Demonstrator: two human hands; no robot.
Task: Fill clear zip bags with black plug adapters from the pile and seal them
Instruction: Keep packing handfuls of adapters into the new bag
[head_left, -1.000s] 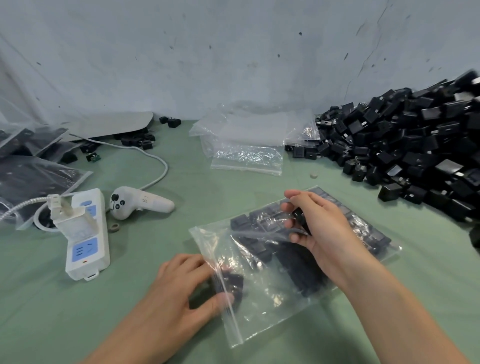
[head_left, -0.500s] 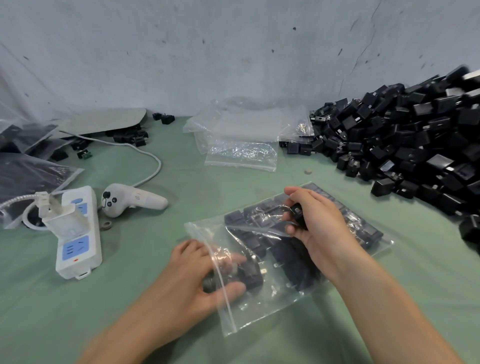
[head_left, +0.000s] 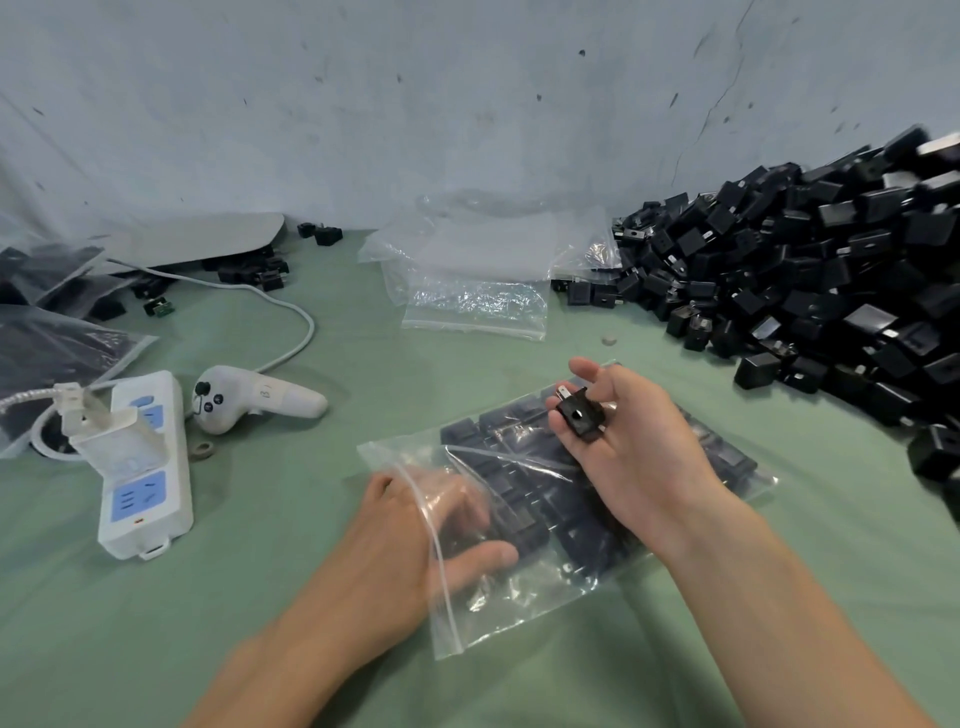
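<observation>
two bare hands over one green cloth-covered table top (head_left: 156, 623). one clear zip-top plastic bag (head_left: 519, 608) flat on the cloth between the hands, mouth to the left and unsealed, partly filled with black adapters side by side. right hand (head_left: 644, 457) palm up just above that bag, fingers curled round one black square plug adapter (head_left: 579, 415): matte black block, round hole in the upturned face, metal prongs at the upper-left end. left hand (head_left: 410, 540) blurred, fingers inside the bag's mouth under the film, thumb outside; pinching or lying flat, impossible to tell. one large pile of loose black plug adapters (head_left: 831, 291) at the right, against the wall. one stack of empty clear bags (head_left: 478, 306) beyond, near the pile. at the left, one white power strip with blue sockets (head_left: 148, 493) and one white handheld controller (head_left: 254, 400), just beside each other.
</observation>
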